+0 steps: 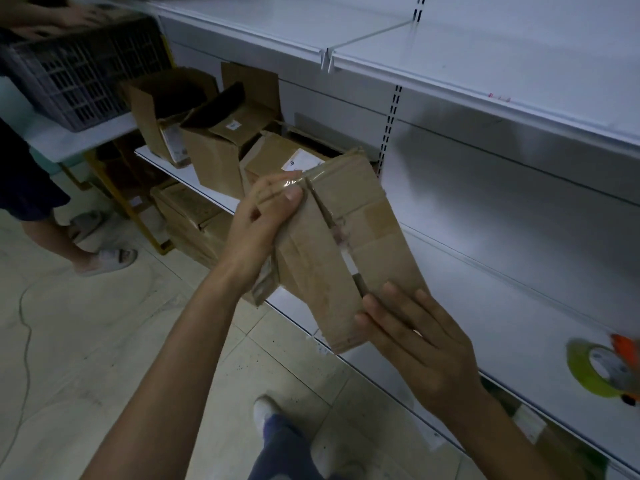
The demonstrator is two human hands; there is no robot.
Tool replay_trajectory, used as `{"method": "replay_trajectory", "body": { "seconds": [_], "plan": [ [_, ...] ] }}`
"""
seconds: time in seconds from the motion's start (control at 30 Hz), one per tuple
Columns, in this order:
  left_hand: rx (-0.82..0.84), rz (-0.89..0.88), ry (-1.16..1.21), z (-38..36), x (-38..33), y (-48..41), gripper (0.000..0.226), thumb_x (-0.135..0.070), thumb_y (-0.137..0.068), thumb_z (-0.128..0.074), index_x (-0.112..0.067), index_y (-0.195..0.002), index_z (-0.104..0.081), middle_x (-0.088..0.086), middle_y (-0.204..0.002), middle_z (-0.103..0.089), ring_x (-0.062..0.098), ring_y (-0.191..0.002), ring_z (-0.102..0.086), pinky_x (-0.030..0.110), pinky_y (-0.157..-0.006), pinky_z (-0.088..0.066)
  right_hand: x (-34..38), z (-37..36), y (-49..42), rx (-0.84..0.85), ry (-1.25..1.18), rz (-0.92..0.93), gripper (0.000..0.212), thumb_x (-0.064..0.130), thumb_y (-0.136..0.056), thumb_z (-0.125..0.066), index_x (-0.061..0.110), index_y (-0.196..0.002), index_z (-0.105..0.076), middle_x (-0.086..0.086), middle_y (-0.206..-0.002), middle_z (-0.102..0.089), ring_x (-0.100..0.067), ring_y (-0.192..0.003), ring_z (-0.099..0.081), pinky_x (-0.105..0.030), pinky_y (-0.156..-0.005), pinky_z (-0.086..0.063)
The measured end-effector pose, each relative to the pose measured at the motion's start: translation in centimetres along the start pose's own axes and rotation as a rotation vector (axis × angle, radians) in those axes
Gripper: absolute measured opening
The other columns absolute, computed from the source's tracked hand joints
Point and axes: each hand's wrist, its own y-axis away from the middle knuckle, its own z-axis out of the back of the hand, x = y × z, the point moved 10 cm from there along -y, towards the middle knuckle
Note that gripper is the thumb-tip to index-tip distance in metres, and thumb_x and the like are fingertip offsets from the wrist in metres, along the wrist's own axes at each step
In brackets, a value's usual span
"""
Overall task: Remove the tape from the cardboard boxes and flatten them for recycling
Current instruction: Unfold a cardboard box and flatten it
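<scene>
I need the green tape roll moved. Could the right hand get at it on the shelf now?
Probably yes: the green tape roll lies on the shelf right of the right hand, nothing between them. That hand rests on the cardboard box, though, and must leave it first.

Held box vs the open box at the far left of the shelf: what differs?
1. The held box is up off the shelf, gripped by the left hand, with the right hand flat against its lower end. The shelf box stands on the shelf, untouched.
2. The held box's flaps are closed, with clear tape at its top end. The shelf box gapes open, dark inside.
Shared: brown cardboard, neither flattened.
</scene>
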Motion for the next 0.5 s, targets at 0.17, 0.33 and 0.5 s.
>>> {"method": "replay_trajectory", "body": {
  "seconds": [0.17, 0.33, 0.5],
  "plan": [
    [-0.135, -0.356, -0.284, -0.6, -3.1, 2.1, 0.052, -0.054, -0.081, -0.061, -0.017, -0.118, -0.057, 0.008, -0.128, -0.055, 0.016, -0.123, -0.052, 0.028, -0.096, -0.046, -1.3, -0.7, -0.3, 0.118, -0.138, -0.255, 0.068, 0.057, -0.080, -0.061, 0.022, -0.136, -0.047, -0.015, -0.140, -0.048, -0.032, -0.132, -0.042, -0.048, -0.100, -0.045],
    [-0.084, -0.705, -0.659, -4.3, -5.8, 5.2, 0.062, -0.045, -0.079, -0.066, 0.006, -0.116, -0.059, 0.020, -0.128, -0.053, 0.026, -0.124, -0.050, 0.059, -0.101, -0.039, -6.6, 1.8, -3.8, -0.138, -0.436, -0.694, 0.081, 0.038, -0.083, -0.061, 0.030, -0.146, -0.010, -0.011, -0.150, -0.026, -0.009, -0.138, -0.027, -0.008, -0.104, -0.032],
    [-0.047, -0.734, -0.710, -4.5, -5.5, 5.8, 0.082, -0.068, -0.080, -0.053, 0.002, -0.124, -0.050, 0.021, -0.137, -0.043, 0.028, -0.138, -0.034, 0.065, -0.106, -0.029, -5.3, 1.9, -5.7, -0.018, -0.276, -0.432, 0.036, 0.044, -0.099, -0.037, 0.027, -0.129, -0.047, 0.000, -0.137, -0.042, -0.011, -0.124, -0.045, -0.020, -0.089, -0.049]
  ]
}}
